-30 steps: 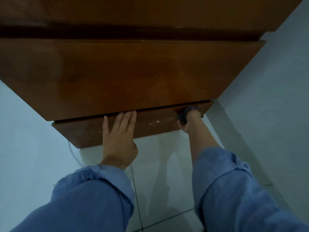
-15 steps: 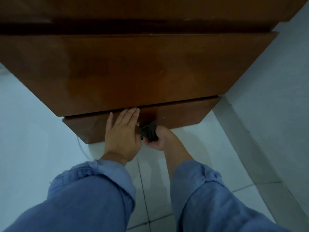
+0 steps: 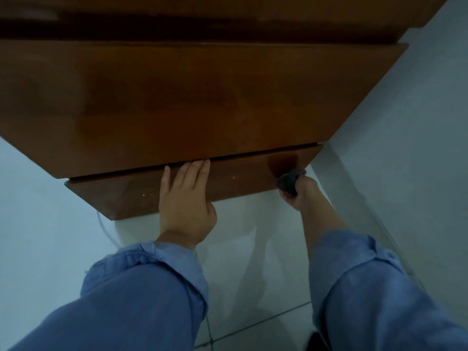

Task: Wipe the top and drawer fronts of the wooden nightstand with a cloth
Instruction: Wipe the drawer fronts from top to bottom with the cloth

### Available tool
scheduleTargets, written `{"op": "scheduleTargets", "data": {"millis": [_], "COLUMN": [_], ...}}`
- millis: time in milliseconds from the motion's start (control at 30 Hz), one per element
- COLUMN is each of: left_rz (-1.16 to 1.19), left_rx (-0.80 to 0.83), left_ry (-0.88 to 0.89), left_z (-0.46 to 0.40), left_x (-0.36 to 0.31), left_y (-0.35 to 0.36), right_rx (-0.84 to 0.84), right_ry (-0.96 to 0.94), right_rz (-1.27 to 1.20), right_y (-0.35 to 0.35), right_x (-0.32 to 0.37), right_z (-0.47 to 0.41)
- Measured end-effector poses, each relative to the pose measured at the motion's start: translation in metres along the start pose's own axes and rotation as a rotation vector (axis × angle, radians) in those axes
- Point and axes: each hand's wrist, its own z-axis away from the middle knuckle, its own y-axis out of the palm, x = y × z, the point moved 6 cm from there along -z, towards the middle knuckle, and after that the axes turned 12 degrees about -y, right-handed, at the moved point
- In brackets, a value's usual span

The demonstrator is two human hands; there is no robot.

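Cloth (image 3: 288,182) now rightward on drawer front (image 3: 240,178)

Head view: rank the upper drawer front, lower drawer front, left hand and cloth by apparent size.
1. Upper drawer front, largest by far.
2. Lower drawer front; it is seen foreshortened, so true size is unsure.
3. Left hand.
4. Cloth, bunched in the right hand.

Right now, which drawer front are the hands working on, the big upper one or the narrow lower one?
The narrow lower drawer front: the left hand rests flat on it and the right hand presses the dark cloth against its right end. The upper drawer front is untouched.
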Motion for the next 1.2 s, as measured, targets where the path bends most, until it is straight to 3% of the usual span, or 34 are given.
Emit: {"op": "scheduleTargets", "data": {"millis": [133, 233, 467, 600, 733, 933, 1100, 1200], "left_rz": [0.066, 0.097, 0.084, 0.023, -0.031, -0.044, -0.057, -0.047], "left_rx": [-0.073, -0.078, 0.007, 0.088, 0.077, 0.099, 0.073, 0.044], "left_ry": [0.013, 0.010, 0.043, 0.054, -0.027, -0.043, -0.084, -0.056], "left_z": [-0.001, -0.001, -0.003, 0.003, 0.006, 0.003, 0.005, 0.006], "left_x": [0.003, 0.002, 0.003, 0.015, 0.040, 0.026, 0.016, 0.020], "left_y": [-0.001, -0.001, -0.006, -0.008, -0.020, -0.016, -0.006, -0.006], "right_rx": [0.123, 0.086, 0.341, 0.428, 0.257, 0.036, 0.129, 0.086], "right_ry": [-0.145, -0.042, -0.007, 0.137, 0.290, 0.171, 0.003, 0.007], "right_rz": [0.100, 0.041, 0.281, 0.270, 0.115, -0.076, -0.243, -0.068], "right_y": [0.039, 0.046, 0.084, 0.089, 0.049, -0.004, 0.011, 0.027], "right_x": [-0.021, -0.048, -0.092, -0.130, -0.114, -0.023, 0.025, 0.010], "right_z": [0.005, 0.005, 0.049, 0.091, 0.095, 0.064, 0.040, 0.038]}}
